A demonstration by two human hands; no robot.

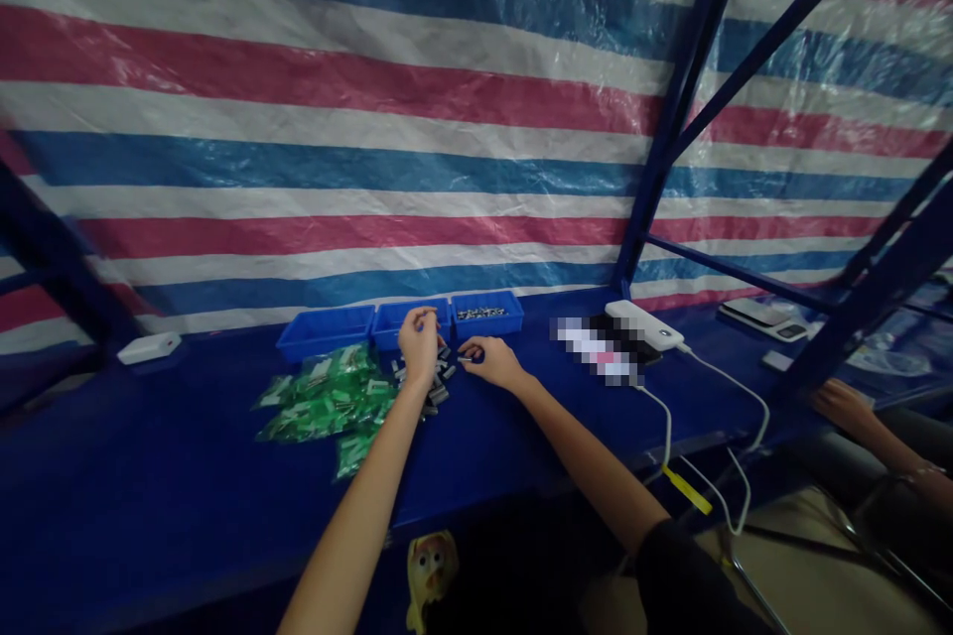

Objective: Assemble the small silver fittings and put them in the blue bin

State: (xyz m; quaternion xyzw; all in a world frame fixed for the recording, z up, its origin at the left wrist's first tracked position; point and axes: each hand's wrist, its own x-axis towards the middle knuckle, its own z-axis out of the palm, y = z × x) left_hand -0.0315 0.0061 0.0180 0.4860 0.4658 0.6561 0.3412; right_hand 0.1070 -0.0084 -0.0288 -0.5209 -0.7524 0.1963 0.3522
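My left hand (419,345) is raised in front of the middle blue bin (387,329), its fingers curled together; whatever is in them is hidden. To its right, my right hand (491,360) pinches a small shiny metal pin (466,359) between thumb and fingertips, just above the table. Between and under the hands lies a loose pile of small grey cylindrical pieces (439,392). Left of the pile are several green plastic bags (328,397) with small parts inside. Small metal parts (480,314) fill the bottom of the right blue bin (487,325).
A left blue bin (326,332) stands behind the bags. A white box (150,348) sits far left. Right of my hands lie a white power bank (644,324), a blurred-out device and white cables (734,387). Blue metal posts (674,109) frame the table (186,476). Another person's hand (845,405) is far right.
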